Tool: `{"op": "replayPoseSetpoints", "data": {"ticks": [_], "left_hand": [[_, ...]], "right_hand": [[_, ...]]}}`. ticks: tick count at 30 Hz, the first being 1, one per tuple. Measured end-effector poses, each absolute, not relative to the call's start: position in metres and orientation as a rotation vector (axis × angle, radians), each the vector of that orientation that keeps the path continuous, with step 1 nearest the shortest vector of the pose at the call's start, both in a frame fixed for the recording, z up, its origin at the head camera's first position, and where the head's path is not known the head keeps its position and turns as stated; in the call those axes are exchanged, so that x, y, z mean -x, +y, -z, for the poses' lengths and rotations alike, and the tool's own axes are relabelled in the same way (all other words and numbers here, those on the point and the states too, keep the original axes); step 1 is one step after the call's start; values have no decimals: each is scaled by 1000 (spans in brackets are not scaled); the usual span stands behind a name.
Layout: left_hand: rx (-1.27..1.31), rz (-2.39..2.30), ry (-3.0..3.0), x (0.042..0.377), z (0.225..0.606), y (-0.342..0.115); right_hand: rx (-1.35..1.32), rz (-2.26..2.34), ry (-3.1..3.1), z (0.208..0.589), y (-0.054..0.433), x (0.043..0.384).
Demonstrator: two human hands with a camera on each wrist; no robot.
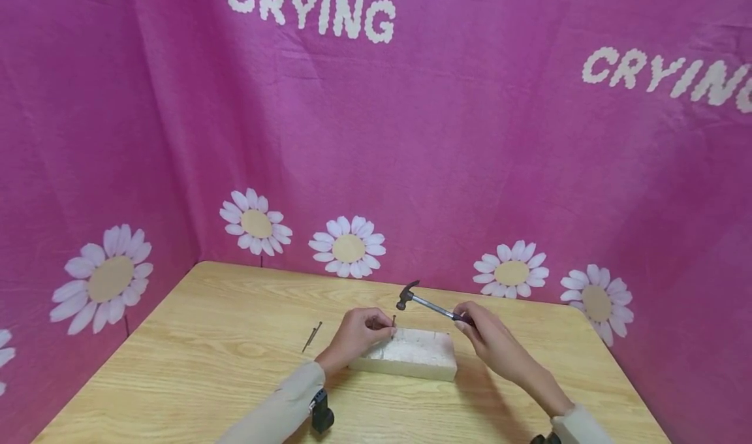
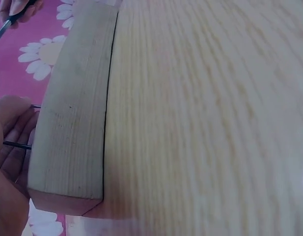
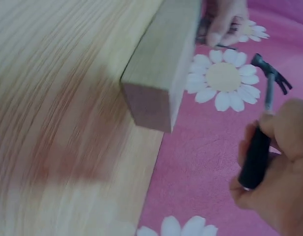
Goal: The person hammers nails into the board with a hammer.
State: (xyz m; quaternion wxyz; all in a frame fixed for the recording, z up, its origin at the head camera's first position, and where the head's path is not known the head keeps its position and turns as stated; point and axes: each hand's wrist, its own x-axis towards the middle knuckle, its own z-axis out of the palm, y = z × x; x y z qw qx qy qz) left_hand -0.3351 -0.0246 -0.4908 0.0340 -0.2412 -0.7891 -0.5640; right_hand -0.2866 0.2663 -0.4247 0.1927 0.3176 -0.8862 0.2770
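My left hand (image 1: 356, 334) is at the left part of a pale wooden block (image 1: 411, 367), its thumb and fingertips pinching an upright nail (image 1: 394, 320) over the block's top. In the left wrist view, two dark shafts stick out from the block's top face by that hand: the pinched nail (image 2: 36, 106) by the fingertips and a second nail (image 2: 16, 145) nearer the palm. My right hand (image 1: 490, 343) grips a claw hammer (image 1: 431, 306) by its dark handle. The hammer's head is raised above the block and apart from the nail, as the right wrist view also shows.
Two loose nails (image 1: 313, 337) lie on the wooden table (image 1: 235, 365) left of the block. A pink cloth (image 1: 411, 137) with daisies and white lettering hangs behind the table and along its sides.
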Motion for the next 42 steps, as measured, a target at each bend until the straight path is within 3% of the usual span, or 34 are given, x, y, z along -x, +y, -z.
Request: {"op": "replayPoseSetpoints", "data": {"ticks": [5, 13, 21, 34, 42], "left_hand": [[718, 1767, -2397, 340, 492, -33], [717, 1754, -2401, 345, 490, -37], [732, 1778, -2419, 345, 488, -39], [782, 1896, -2398, 343, 481, -45], [732, 1930, -2433, 337, 467, -71]], "right_hand": [[-937, -1074, -2604, 422, 273, 286], [-1044, -904, -2552, 425, 280, 289], [-660, -565, -2545, 420, 272, 285], [-668, -981, -2522, 435, 283, 291], [-616, -1115, -2558, 434, 284, 293]]}}
